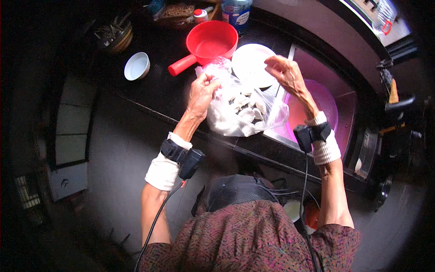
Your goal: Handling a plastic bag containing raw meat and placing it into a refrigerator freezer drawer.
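Note:
A thin, clear plastic bag [224, 124] lies with its mouth open on the dark counter. Inside it are several pale, curled pieces of food [249, 115] whose exact kind I cannot tell. My left hand [199, 95] pinches the bag's left rim between thumb and fingers. Above the right edge of a round white plate [250, 64] hovers my right hand [288, 75], its fingers bent and close together. Whether anything is between those fingertips is not clear. The plate sits just behind the bag, its surface bright with glare.
A red plastic dipper [212, 39] stands behind the bag, its handle pointing left. Left of it is a small white bowl [136, 66]. A pink-purple basin [328, 102] sits in the sink [309, 64] at right. A blue-labelled bottle [236, 15] and a basket [124, 39] stand farther back.

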Tool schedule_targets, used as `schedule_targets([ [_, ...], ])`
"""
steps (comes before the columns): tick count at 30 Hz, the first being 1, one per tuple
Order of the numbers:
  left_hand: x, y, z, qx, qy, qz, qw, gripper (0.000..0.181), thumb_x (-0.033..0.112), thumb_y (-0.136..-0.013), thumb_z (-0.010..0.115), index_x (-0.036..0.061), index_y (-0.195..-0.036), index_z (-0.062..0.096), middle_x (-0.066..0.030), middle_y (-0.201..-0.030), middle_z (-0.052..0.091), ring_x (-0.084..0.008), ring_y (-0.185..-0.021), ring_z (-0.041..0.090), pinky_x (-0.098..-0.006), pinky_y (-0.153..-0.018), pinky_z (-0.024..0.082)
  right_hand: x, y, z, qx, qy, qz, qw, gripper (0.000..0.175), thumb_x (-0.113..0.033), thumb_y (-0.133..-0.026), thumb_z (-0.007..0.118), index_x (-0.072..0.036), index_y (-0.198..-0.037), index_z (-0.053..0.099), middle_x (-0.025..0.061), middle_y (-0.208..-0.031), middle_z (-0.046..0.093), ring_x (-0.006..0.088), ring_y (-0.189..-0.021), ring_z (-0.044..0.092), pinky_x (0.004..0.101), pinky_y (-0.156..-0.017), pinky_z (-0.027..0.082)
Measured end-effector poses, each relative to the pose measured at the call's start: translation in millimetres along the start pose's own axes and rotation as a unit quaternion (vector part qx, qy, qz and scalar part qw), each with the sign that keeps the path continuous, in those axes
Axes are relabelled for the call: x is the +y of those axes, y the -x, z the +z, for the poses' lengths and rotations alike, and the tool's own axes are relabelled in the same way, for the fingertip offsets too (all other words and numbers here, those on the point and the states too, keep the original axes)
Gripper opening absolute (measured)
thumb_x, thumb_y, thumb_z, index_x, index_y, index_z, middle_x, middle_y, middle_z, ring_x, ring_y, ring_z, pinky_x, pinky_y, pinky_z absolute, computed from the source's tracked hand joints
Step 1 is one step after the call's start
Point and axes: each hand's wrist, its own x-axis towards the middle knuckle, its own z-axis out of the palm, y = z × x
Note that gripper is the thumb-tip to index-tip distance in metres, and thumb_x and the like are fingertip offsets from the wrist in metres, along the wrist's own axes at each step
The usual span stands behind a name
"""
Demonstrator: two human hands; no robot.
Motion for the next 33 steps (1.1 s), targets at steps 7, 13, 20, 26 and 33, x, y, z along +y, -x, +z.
schedule_targets([
  [7,4,3,19,0.007,0.012,0.007,1.0,0.012,0.014,-0.081,0.063,0.0084,-0.089,0.056,0.0031,-0.077,0.059,-0.0018,-0.061,0.049,-0.0164,-0.054,0.035,6,38,58,-0.106,0.097,-0.144,0.979,0.02,0.002,-0.075,0.051,-0.001,-0.092,0.061,0.013,-0.088,0.062,0.0272,-0.078,0.062,0.0355,-0.068,0.05],
  [13,-5,-3,15,0.011,0.02,-0.001,1.0,0.011,0.009,-0.08,0.062,0.0057,-0.089,0.057,0.0,-0.079,0.059,-0.0057,-0.066,0.053,-0.0188,-0.059,0.042,52,34,99,-0.055,0.397,-0.19,0.896,0.029,-0.008,-0.077,0.052,-0.001,-0.104,0.053,0.0127,-0.106,0.052,0.029,-0.088,0.055,0.039,-0.076,0.045],
  [20,-14,3,7,0.04,-0.018,-0.023,0.999,0.015,0.012,-0.079,0.062,0.004,-0.091,0.058,-0.0018,-0.079,0.059,-0.0081,-0.067,0.055,-0.0218,-0.058,0.044,60,26,118,-0.015,0.429,-0.228,0.874,0.022,-0.014,-0.081,0.049,-0.005,-0.1,0.056,0.01,-0.103,0.052,0.024,-0.093,0.051,0.0357,-0.079,0.042],
  [26,-9,0,7,0.052,-0.033,-0.011,0.998,0.014,0.013,-0.078,0.062,0.0041,-0.088,0.058,-0.0018,-0.075,0.06,-0.0075,-0.063,0.054,-0.0213,-0.056,0.042,-1,21,96,-0.172,0.375,-0.143,0.9,0.024,-0.022,-0.077,0.057,-0.007,-0.096,0.055,0.0101,-0.1,0.05,0.0244,-0.094,0.05,0.036,-0.08,0.04],
  [33,-9,-8,9,0.081,-0.057,0.005,0.995,0.011,0.011,-0.07,0.062,0.0059,-0.08,0.059,0.0001,-0.07,0.059,-0.0055,-0.056,0.049,-0.021,-0.05,0.038,37,29,96,-0.053,0.452,-0.289,0.842,0.02,-0.017,-0.081,0.053,-0.007,-0.097,0.053,0.0091,-0.1,0.049,0.0237,-0.095,0.049,0.0364,-0.081,0.04],
])
